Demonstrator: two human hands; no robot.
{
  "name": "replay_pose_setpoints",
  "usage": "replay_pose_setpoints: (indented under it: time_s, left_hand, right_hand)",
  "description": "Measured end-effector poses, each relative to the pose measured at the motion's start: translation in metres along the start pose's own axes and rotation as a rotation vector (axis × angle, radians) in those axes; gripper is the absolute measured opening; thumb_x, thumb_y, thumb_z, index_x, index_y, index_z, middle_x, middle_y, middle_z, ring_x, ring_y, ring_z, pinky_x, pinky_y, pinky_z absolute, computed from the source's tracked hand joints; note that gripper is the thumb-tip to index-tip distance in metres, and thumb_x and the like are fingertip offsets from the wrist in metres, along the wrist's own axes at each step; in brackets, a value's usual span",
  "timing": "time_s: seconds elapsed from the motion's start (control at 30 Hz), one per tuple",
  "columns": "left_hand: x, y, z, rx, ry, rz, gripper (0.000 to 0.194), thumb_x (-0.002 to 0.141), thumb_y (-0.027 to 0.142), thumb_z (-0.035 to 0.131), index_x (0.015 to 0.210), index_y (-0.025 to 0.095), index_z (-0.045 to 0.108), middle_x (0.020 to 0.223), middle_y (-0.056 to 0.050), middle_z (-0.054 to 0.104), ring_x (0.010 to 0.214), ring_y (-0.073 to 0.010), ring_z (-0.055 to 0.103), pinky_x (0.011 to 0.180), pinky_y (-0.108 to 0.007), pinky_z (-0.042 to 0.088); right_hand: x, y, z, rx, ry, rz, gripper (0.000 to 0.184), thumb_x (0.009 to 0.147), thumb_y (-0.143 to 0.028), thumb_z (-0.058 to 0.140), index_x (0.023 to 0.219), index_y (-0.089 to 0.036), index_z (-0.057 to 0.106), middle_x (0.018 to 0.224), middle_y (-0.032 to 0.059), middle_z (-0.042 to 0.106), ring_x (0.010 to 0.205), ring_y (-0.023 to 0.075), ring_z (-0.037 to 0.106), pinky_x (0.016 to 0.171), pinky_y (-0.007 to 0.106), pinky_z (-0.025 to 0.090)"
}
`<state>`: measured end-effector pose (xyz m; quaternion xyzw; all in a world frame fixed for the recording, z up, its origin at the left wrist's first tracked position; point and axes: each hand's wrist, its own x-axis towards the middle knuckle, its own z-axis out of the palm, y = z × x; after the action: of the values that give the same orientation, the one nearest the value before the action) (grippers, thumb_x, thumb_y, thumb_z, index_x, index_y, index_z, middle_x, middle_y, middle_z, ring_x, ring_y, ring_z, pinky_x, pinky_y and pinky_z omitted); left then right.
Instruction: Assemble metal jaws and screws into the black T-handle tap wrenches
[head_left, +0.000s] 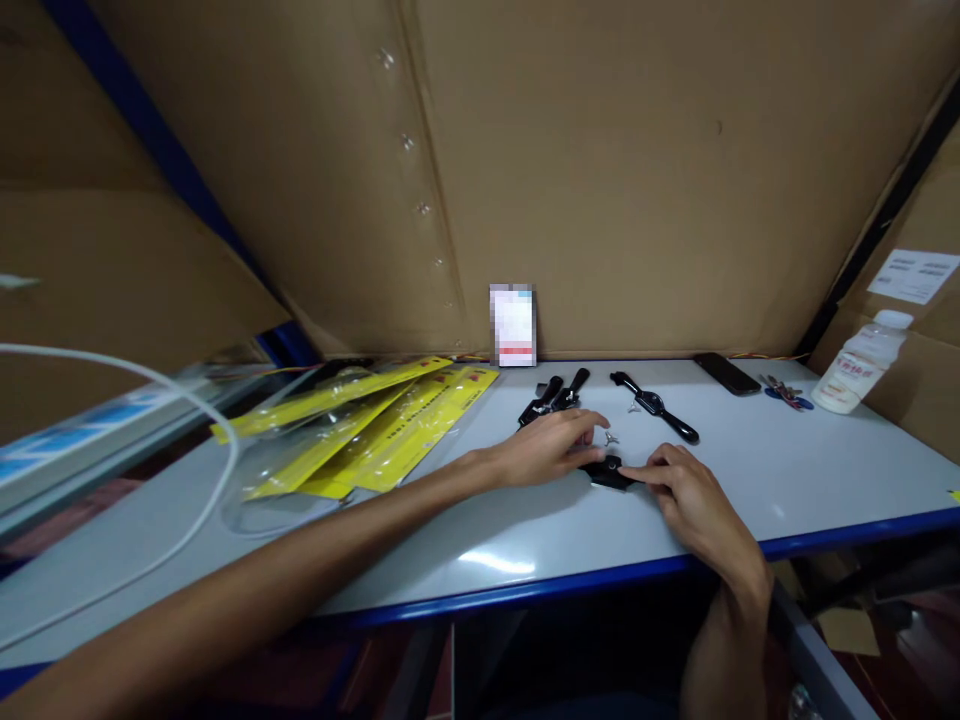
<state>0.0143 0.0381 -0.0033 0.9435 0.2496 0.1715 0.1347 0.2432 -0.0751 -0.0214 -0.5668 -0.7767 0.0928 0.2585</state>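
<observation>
A black spokeshave (611, 473) lies near the table's front edge between my hands, its handles mostly hidden. My right hand (686, 490) is closed at its right end, with the index finger stretched along the body. Over its left end, my left hand (551, 446) has thumb and fingers apart. A small silver wing screw (612, 438) sits just beyond the left fingertips, in the gap between them. Behind it lies another black spokeshave (654, 404) with a second wing screw (634, 405) beside it. More black spokeshaves (562, 392) are grouped behind my left hand, which partly hides them.
Yellow cards with clear plastic packs (420, 430) overlap on the left. A lit phone (513, 325) leans on the cardboard wall. To the right are a dark phone (726, 373), keys (785, 392) and a bottle (862, 362). A white cable (225, 470) loops at left.
</observation>
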Motion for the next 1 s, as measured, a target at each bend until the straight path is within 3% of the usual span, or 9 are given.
replay_pose_setpoints:
  time_s: [0.13,0.27,0.37,0.43,0.53,0.63,0.73,1.0]
  left_hand:
    - [0.015,-0.003,-0.002,0.135,0.005,-0.061,0.022,0.097,0.017,0.055,0.117,0.017,0.066,0.097,-0.006,0.068,0.085,-0.0198,0.065,0.078,-0.032,0.050]
    - [0.037,0.005,0.001,0.342,-0.117,0.047,0.018,0.097,0.019,0.057,0.110,0.015,0.068,0.103,-0.011,0.068,0.091,-0.0238,0.068,0.076,-0.032,0.050]
    - [0.048,0.010,0.003,0.430,-0.231,0.101,0.013,0.096,0.012,0.053,0.096,0.013,0.066,0.093,-0.010,0.069,0.083,-0.0235,0.067,0.072,-0.031,0.049]
    - [0.049,0.009,0.004,0.429,-0.228,0.094,0.015,0.093,0.007,0.051,0.091,0.013,0.064,0.088,-0.010,0.068,0.077,-0.0221,0.066,0.069,-0.030,0.047]
    - [0.043,0.004,0.002,0.261,-0.125,0.037,0.016,0.092,0.008,0.050,0.088,0.014,0.063,0.084,-0.007,0.068,0.071,-0.0184,0.062,0.065,-0.028,0.044]
    - [0.031,0.002,-0.002,-0.117,-0.013,-0.094,0.013,0.092,0.016,0.053,0.086,0.016,0.065,0.072,-0.001,0.066,0.064,-0.0141,0.057,0.061,-0.024,0.041]
    - [0.019,0.007,-0.003,-0.386,0.022,-0.156,0.013,0.089,0.024,0.060,0.084,0.015,0.068,0.075,-0.001,0.068,0.068,-0.0137,0.059,0.064,-0.024,0.043]
    - [0.013,0.014,0.017,-0.500,0.045,-0.178,0.015,0.087,0.027,0.066,0.081,0.015,0.072,0.081,-0.004,0.071,0.073,-0.0161,0.060,0.070,-0.028,0.046]
  right_hand:
    - [0.001,-0.003,0.000,0.014,-0.004,0.022,0.057,0.089,0.004,0.050,0.122,-0.034,0.076,0.096,0.0044,0.064,0.094,0.0199,0.060,0.089,0.034,0.048]
    - [0.002,-0.005,0.000,0.019,-0.017,0.027,0.056,0.090,0.003,0.050,0.122,-0.035,0.077,0.096,0.0048,0.065,0.095,0.0202,0.059,0.091,0.034,0.048]
    - [0.002,-0.005,-0.001,0.007,-0.022,0.046,0.057,0.088,0.004,0.051,0.122,-0.035,0.076,0.095,0.0047,0.065,0.093,0.0200,0.059,0.090,0.033,0.048]
    - [0.002,-0.006,-0.002,0.001,-0.026,0.054,0.057,0.088,0.004,0.051,0.122,-0.034,0.076,0.095,0.0048,0.065,0.094,0.0201,0.059,0.090,0.033,0.048]
    - [0.002,-0.007,-0.002,0.006,-0.025,0.054,0.057,0.088,0.003,0.050,0.122,-0.033,0.077,0.095,0.0055,0.065,0.095,0.0205,0.059,0.090,0.033,0.048]
    - [0.001,-0.006,-0.001,0.023,-0.019,0.048,0.057,0.088,0.004,0.049,0.122,-0.033,0.077,0.095,0.0057,0.065,0.095,0.0209,0.059,0.090,0.034,0.047]
    - [0.001,-0.005,0.000,0.022,-0.009,0.032,0.057,0.089,0.004,0.048,0.121,-0.033,0.077,0.094,0.0053,0.065,0.095,0.0206,0.059,0.090,0.034,0.048]
    - [0.002,-0.002,0.000,-0.001,-0.018,0.035,0.056,0.089,0.003,0.050,0.120,-0.034,0.077,0.095,0.0047,0.065,0.094,0.0202,0.059,0.088,0.033,0.047]
